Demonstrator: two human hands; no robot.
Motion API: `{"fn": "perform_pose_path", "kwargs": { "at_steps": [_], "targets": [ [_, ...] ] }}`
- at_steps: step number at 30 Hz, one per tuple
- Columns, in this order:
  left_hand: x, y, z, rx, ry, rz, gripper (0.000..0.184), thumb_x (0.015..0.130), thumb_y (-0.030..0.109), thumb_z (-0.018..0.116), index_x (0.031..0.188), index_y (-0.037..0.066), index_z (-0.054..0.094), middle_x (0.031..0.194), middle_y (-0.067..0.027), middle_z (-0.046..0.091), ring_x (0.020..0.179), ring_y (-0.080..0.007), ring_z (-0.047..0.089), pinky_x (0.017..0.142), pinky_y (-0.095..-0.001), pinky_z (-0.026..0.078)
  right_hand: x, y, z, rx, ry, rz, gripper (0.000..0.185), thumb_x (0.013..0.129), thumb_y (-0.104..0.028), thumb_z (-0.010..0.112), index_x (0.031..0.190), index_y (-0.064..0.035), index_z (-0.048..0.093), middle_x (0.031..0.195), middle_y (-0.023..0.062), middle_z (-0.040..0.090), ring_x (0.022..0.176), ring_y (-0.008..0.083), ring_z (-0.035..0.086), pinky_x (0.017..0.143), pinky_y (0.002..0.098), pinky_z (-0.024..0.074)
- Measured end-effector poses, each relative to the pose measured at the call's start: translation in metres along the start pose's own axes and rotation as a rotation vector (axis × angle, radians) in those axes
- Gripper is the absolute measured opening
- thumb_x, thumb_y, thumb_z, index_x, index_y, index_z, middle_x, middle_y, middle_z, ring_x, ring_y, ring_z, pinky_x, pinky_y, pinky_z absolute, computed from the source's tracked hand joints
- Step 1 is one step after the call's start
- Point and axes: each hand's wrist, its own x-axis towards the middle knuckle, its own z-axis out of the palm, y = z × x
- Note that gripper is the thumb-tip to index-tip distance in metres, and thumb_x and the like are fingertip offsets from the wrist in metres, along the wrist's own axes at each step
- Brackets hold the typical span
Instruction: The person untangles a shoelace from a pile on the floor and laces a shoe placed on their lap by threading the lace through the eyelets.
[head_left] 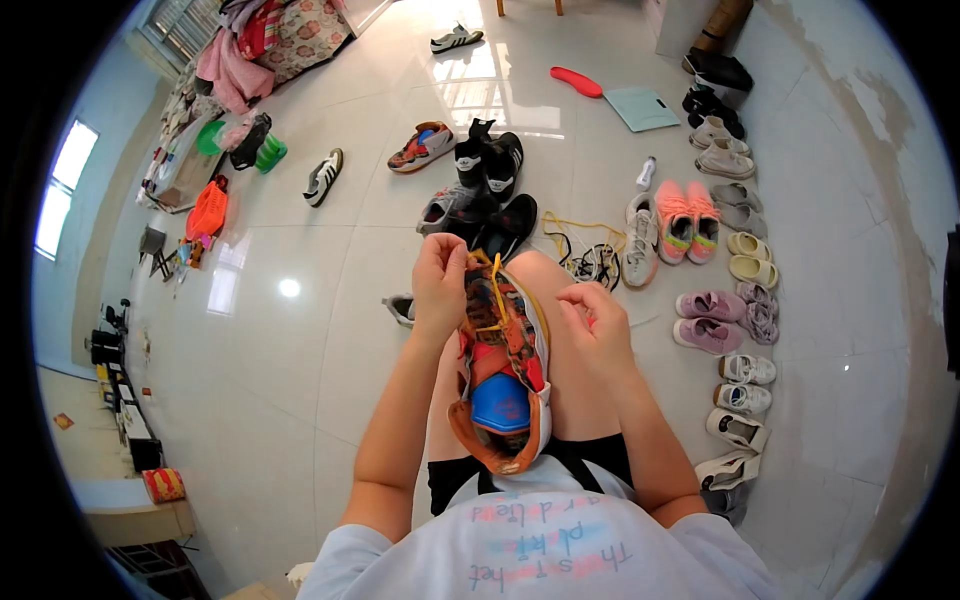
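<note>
An orange camouflage shoe (510,345) with a blue insole (500,403) lies on my lap, its heel toward my body. Yellow lace (499,290) runs through its upper eyelets, with a loose length standing up. At the shoe's upper left edge is my left hand (441,280), its fingers pinched together by the lace; the bit between them is too small to name. My right hand (595,318) is raised just right of the shoe, apart from it, with thumb and forefinger close together; whether a lace end is between them is hard to make out.
Black shoes (503,165) and a matching orange shoe (421,148) lie on the floor ahead. Loose laces (594,262) are right of my knees, near a white shoe (641,240). Pink shoes (708,335) and several others line the right wall. An orange basket (207,211) is at left.
</note>
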Motion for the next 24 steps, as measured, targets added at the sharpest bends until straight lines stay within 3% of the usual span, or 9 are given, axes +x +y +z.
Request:
{"fn": "perform_pose_path", "kwargs": {
  "at_steps": [1,5,7,10,13,15,17,20,24],
  "targets": [
    [0.0,0.005,0.0,-0.124,0.03,0.008,0.008,0.095,0.008,0.051,0.099,0.002,0.053,0.08,-0.0025,0.056,0.073,-0.0081,0.054,0.07,-0.0238,0.047,0.001,-0.005,0.008,0.252,-0.027,0.174,0.015,0.09,-0.015,0.057,0.093,-0.002,0.063,0.098,0.0056,0.062,0.089,0.0174,0.058,0.08,0.032,0.0465],
    [-0.014,0.041,0.002,-0.376,-0.151,-0.129,0.006,0.094,0.005,0.051,0.099,0.002,0.05,0.08,-0.0014,0.054,0.07,-0.0081,0.054,0.066,-0.021,0.045,0.03,-0.004,0.033,0.334,-0.324,0.123,0.027,0.097,-0.025,0.047,0.103,-0.0041,0.062,0.108,0.0046,0.06,0.098,0.013,0.057,0.087,0.0325,0.045],
    [-0.022,0.06,0.005,-0.253,-0.138,-0.006,0.005,0.094,0.004,0.05,0.099,0.002,0.05,0.081,-0.0022,0.055,0.071,-0.0084,0.054,0.066,-0.0213,0.045,0.041,-0.036,0.036,0.792,-0.296,0.505,0.041,0.098,-0.034,0.043,0.105,0.0024,0.061,0.104,0.0104,0.064,0.105,0.0191,0.055,0.093,0.0383,0.0434],
    [-0.035,0.085,0.001,-0.14,-0.18,0.114,0.005,0.094,0.002,0.048,0.099,0.002,0.049,0.083,-0.0038,0.057,0.073,-0.0091,0.056,0.067,-0.022,0.045,0.056,-0.049,0.023,1.291,-0.427,0.57,0.048,0.099,-0.039,0.037,0.116,0.0032,0.054,0.118,0.0128,0.058,0.114,0.023,0.051,0.097,0.041,0.0412],
    [-0.048,0.084,-0.002,-0.196,-0.277,0.068,0.007,0.092,-0.003,0.046,0.097,0.001,0.048,0.087,-0.0054,0.058,0.078,-0.0104,0.059,0.072,-0.0226,0.047,0.062,-0.06,0.003,1.407,-0.522,0.543,0.049,0.1,-0.04,0.035,0.124,0.0012,0.046,0.127,0.0146,0.051,0.116,0.0241,0.049,0.099,0.0413,0.0399],
    [-0.053,0.078,-0.008,0.011,-0.522,0.138,0.009,0.09,-0.006,0.047,0.096,0.001,0.048,0.088,-0.0055,0.058,0.08,-0.0108,0.06,0.074,-0.0228,0.048,0.061,-0.063,-0.005,1.48,-0.523,0.557,0.045,0.099,-0.035,0.039,0.126,0.0019,0.044,0.122,0.0146,0.052,0.112,0.0233,0.05,0.099,0.0405,0.04],
    [-0.06,0.076,-0.007,-0.143,-0.514,0.141,0.01,0.089,-0.006,0.048,0.096,0.002,0.049,0.085,-0.0048,0.057,0.076,-0.0102,0.058,0.072,-0.0222,0.048,0.063,-0.051,-0.019,1.799,-0.413,0.511,0.041,0.097,-0.027,0.046,0.125,0.003,0.044,0.106,0.0101,0.056,0.099,0.0198,0.053,0.093,0.0359,0.0432],
    [-0.059,0.064,-0.035,-0.069,-0.124,0.109,0.01,0.09,-0.004,0.048,0.098,0.002,0.049,0.083,-0.0059,0.059,0.071,-0.0099,0.057,0.068,-0.0214,0.047,0.067,-0.012,-0.062,1.848,-0.158,0.485,0.028,0.097,-0.013,0.046,0.121,0.0019,0.048,0.076,0.0007,0.049,0.064,0.0096,0.043,0.067,0.0234,0.0423],
    [-0.044,0.016,-0.09,-0.086,0.162,0.069,0.009,0.092,0.002,0.048,0.101,0.002,0.049,0.082,-0.0073,0.061,0.065,-0.0102,0.054,0.062,-0.021,0.046,0.055,0.032,-0.108,1.686,0.132,0.469,0.022,0.098,-0.013,0.045,0.115,-0.0009,0.053,0.07,-0.0008,0.044,0.057,0.0084,0.037,0.059,0.0228,0.0371]
  ]
}}
